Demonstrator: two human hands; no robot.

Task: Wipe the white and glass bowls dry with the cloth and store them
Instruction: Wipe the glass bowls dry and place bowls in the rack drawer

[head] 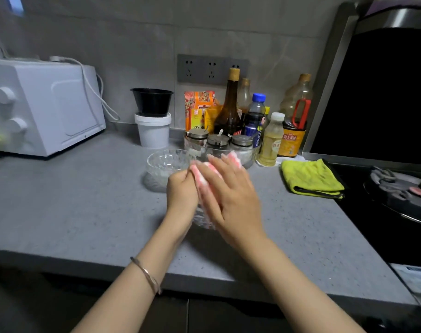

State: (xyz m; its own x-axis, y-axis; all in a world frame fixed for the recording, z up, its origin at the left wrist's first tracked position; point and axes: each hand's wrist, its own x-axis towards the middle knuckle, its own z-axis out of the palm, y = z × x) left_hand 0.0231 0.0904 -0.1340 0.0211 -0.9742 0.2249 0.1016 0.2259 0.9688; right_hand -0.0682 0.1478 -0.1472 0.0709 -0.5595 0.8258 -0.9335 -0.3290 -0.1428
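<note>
Glass, cut in facets, shows under both hands at the middle of the grey table (84, 212). This is the held glass bowl (205, 221), lifted off the surface and tipped. Which way its mouth points is hidden. A pink-and-white cloth (201, 180) lies over it, its long axis running from the palms up toward one o'clock. The left-hand grip (180, 191) is curled tight on the bowl's edge beside the cloth. The right-hand grip (231, 195) is flat, its straight, spread fingers pressing the cloth onto the bowl. A second glass bowl (167, 164) stands upright, mouth up, at eleven o'clock, just beyond the left knuckles. A yellow-green cloth (310, 179) lies folded at three o'clock, and a white microwave (48, 104) stands at ten.
</note>
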